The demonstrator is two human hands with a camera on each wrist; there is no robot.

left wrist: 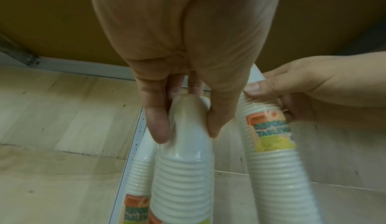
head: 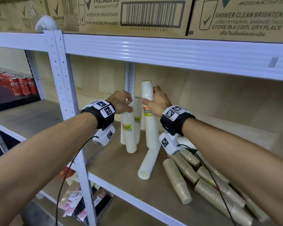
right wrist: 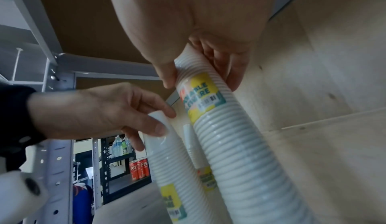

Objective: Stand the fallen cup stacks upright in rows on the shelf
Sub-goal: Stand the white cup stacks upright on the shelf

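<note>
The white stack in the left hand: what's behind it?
Behind the stack held by the left hand, another white stack stands upright, then the shelf post. Its base is hidden.

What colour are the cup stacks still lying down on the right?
Brown, kraft-paper coloured stacks; clearest in the head view.

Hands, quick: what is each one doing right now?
Left hand: pinching the top of a white cup stack.
Right hand: gripping the upper part of a taller white cup stack.
</note>
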